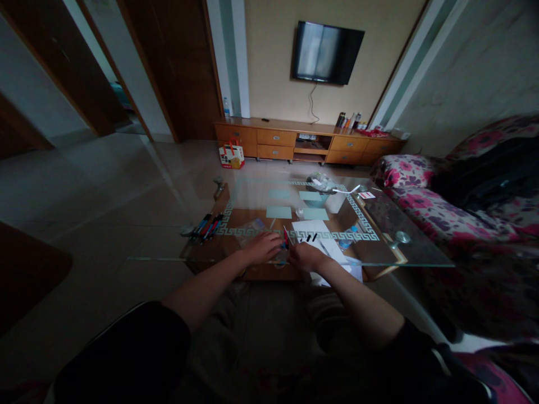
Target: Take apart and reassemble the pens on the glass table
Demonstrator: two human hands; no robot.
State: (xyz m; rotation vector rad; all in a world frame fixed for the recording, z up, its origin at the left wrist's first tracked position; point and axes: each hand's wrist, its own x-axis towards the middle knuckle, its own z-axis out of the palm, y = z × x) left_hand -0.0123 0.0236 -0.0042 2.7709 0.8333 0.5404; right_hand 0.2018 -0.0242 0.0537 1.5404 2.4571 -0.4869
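Both my hands are over the near edge of a glass coffee table (261, 193), close together. My left hand (266, 247) is curled, palm down, its fingertips by small red and blue pen parts (286, 240); what it grips is hidden. My right hand (304, 256) is closed, and a thin pale stick like a pen part (288, 231) slants up from its fingers. White paper sheets (309, 226) lie beside it with several short black pieces like pen caps (312, 238). To the left, several pens (207, 227) with black, red and blue parts lie in a row.
A clear plastic bag (254, 225) lies beyond my left hand. A bottle with a blue cap (346, 241) shows at the right. A basket (316, 199) with plastic stands toward the far side. A floral sofa (421, 196) is at the right, a TV cabinet (275, 137) ahead.
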